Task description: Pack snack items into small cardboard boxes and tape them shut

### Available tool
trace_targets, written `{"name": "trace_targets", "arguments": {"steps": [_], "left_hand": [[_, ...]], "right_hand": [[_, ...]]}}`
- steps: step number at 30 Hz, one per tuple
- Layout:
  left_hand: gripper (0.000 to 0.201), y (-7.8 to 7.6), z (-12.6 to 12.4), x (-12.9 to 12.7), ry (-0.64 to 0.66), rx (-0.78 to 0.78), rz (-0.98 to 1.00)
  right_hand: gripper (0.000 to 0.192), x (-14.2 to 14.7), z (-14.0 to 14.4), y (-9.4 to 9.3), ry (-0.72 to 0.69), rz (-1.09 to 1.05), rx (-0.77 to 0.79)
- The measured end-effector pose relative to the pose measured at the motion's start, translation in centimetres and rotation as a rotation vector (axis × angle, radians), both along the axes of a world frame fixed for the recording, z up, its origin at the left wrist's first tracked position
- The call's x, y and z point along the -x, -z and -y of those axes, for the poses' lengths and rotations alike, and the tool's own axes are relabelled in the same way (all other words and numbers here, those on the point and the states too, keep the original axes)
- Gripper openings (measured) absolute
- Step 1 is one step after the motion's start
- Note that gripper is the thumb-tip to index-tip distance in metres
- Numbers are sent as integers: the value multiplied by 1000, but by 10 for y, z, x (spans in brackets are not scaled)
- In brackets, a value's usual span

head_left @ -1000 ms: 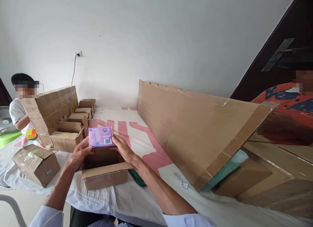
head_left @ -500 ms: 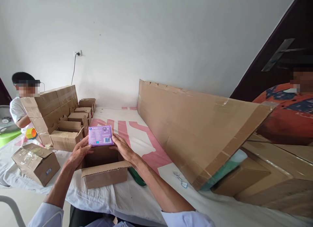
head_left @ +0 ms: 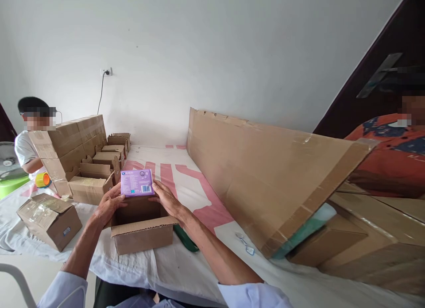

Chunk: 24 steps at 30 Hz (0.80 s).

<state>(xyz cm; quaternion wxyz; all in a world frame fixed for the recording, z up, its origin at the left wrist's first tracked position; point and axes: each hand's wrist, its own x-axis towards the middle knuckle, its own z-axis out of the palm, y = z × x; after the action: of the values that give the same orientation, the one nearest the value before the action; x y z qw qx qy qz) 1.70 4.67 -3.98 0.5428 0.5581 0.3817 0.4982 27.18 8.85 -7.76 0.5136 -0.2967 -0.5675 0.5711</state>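
A flat purple packet (head_left: 137, 182) with printed text and a barcode is held between both hands, above the far side of an open cardboard box (head_left: 142, 239). My left hand (head_left: 111, 204) grips the packet's left edge, fingers closed against it. On its right edge, my right hand (head_left: 166, 198) is closed with the thumb on the printed face. The box stands upright with its near flap raised and its inside in shadow. Partly behind the box and my right forearm lies a dark green object (head_left: 186, 239) whose kind I cannot make out.
A taped carton (head_left: 49, 221) sits at left. Behind it are stacked cartons (head_left: 69, 144) and several open boxes (head_left: 91, 186). A large cardboard sheet (head_left: 265, 175) leans along the right, with more cartons (head_left: 372, 228) beyond. One person (head_left: 28, 153) is at left, another (head_left: 392, 153) at right.
Both hands keep their hold on the purple packet above the box, almost unmoved. The view has shifted very slightly.
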Motion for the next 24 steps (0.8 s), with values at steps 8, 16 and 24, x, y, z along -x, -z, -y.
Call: {"name": "trace_targets", "arguments": {"steps": [8, 16, 24], "left_hand": [[87, -9, 1, 1, 19, -63, -34], [87, -23, -5, 1, 25, -128, -65], [86, -20, -8, 3, 50, -135, -83]], "right_hand": [[60, -1, 1, -12, 4, -12, -27], [67, -2, -6, -27, 13, -14, -77], [66, -4, -7, -23, -1, -6, -72]]}}
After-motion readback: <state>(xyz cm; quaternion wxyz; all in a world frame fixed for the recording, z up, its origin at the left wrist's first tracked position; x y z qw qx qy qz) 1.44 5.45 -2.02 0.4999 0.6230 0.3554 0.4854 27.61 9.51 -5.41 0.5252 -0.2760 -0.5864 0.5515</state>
